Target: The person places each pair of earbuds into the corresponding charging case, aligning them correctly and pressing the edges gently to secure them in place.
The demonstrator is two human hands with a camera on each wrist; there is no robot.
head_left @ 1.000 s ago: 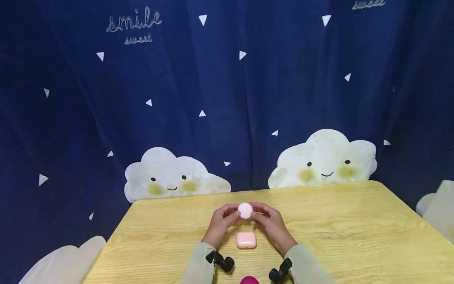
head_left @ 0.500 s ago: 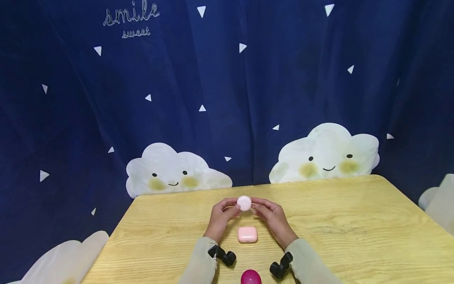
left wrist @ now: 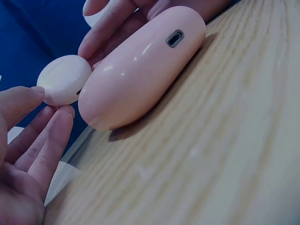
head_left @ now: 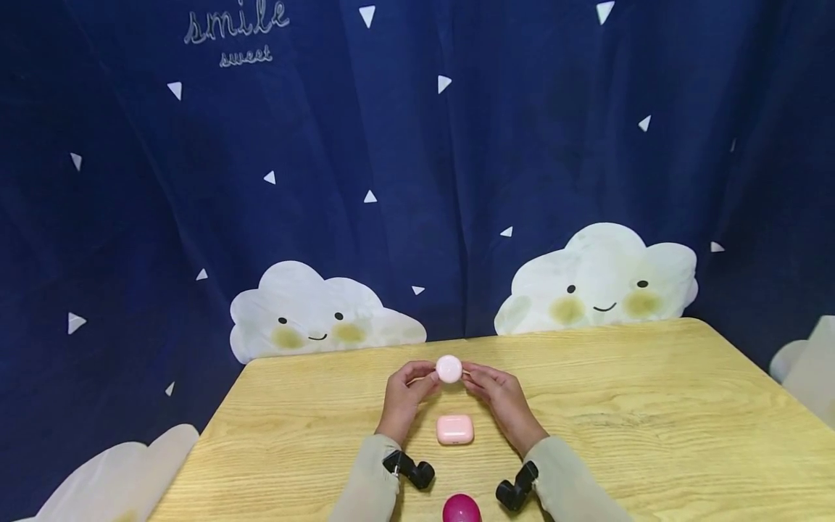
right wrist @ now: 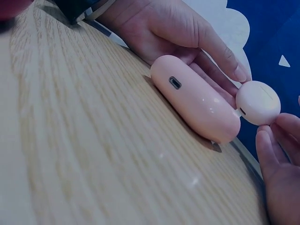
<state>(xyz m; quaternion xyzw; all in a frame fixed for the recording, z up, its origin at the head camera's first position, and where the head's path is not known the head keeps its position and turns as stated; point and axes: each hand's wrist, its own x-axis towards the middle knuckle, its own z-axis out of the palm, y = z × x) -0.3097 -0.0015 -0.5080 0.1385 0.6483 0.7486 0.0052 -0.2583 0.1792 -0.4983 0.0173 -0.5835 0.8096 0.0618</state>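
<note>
Both hands hold a small round pale-pink earbud case (head_left: 449,369) by its sides, above the far middle of the table. A dark port slot shows on its lower edge in both wrist views. My left hand (head_left: 404,399) pinches it with thumb and fingers. From the other side my right hand (head_left: 505,406) holds it by the fingertips, seen close up in the right wrist view as fingers (right wrist: 288,124) against its edge. Between the wrists and nearer the person lies a glossy pink rounded-rectangular earbud case (head_left: 454,429), its charging port (left wrist: 175,38) facing the person.
A magenta rounded object (head_left: 461,509) sits at the near edge of the view, partly cut off. The light wood table (head_left: 652,435) backs onto a dark blue curtain (head_left: 404,145) printed with clouds. Black wrist cameras (head_left: 411,470) stick out inward from the sleeves.
The head view has tilted slightly down, showing more of the magenta object. Both hands have carried the round case a little away from the pink one, and the right thumb has slid off its face.
</note>
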